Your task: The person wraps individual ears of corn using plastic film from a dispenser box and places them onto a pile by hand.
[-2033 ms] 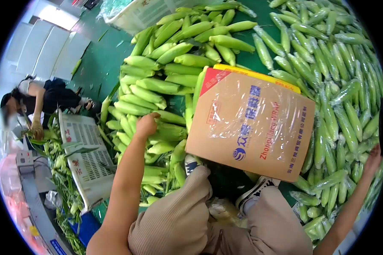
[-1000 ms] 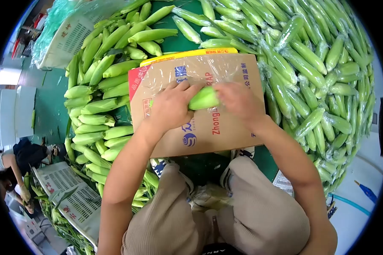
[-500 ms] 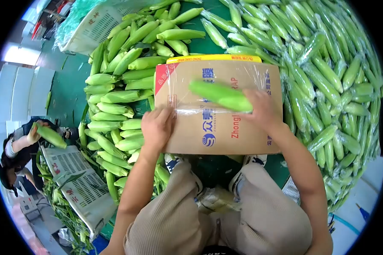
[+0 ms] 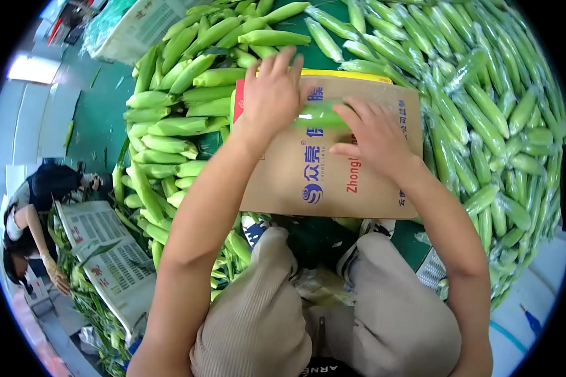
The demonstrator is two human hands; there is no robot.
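**Two open hands are framing a green ear on a carton**

An ear of corn point(image 4: 322, 115) is lying crosswise near the far edge of the carton point(image 4: 365, 173), roughly midway between its side edges. The carton is probably serving as a flat, raised worktop, within easy reach above the knees. The left hand point(image 4: 273, 94) is hovering by the far left corner, its fingers parted and slightly bent, reaching past the far edge; whether it is pinching any film, I cannot tell. The right hand point(image 4: 374, 135) is spreading its fingers loosely at the ear's right end, closing on nothing, perhaps to steer the ear without squeezing it. Bare ears point(image 4: 170, 125) are piling up beyond the left edge and film-wrapped ears point(image 4: 478, 119) beyond the right, an arrangement that is seemingly keeping the two kinds apart.

The ear is looking bright green, smooth and elongated, with a pale glint along its top. Its outline is blurring, and the fingers are partly hiding its ends, so whether film is covering it is unclear.
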